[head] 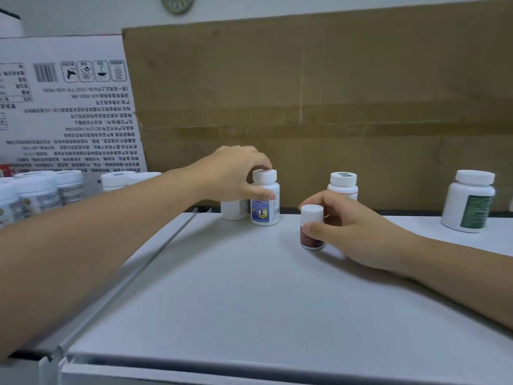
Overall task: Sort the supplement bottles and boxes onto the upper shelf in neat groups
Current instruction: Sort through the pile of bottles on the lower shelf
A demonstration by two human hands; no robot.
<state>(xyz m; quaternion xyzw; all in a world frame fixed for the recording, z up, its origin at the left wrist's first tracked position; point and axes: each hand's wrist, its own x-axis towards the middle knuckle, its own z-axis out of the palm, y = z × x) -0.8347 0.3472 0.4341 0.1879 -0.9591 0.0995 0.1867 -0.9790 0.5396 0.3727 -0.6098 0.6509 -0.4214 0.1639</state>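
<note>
My left hand [236,173] grips a white bottle with a blue label [265,208] from above, fingers round its cap; the bottle stands on the white shelf [236,287] near its back left. Another white bottle [234,209] stands right behind it, partly hidden. My right hand [349,226] holds a small dark-red bottle with a white cap [311,237], upright on the shelf surface. Behind that hand stands a white bottle with an orange-trimmed label [343,184]. A larger white bottle with a green label [470,201] stands at the far right.
A brown cardboard sheet [319,107] rises behind the shelf. A white printed carton [69,107] stands at the back left, with several white-capped bottles [41,193] in front of it, beyond the shelf's left edge. The shelf's front rim [249,368] lies closest to me.
</note>
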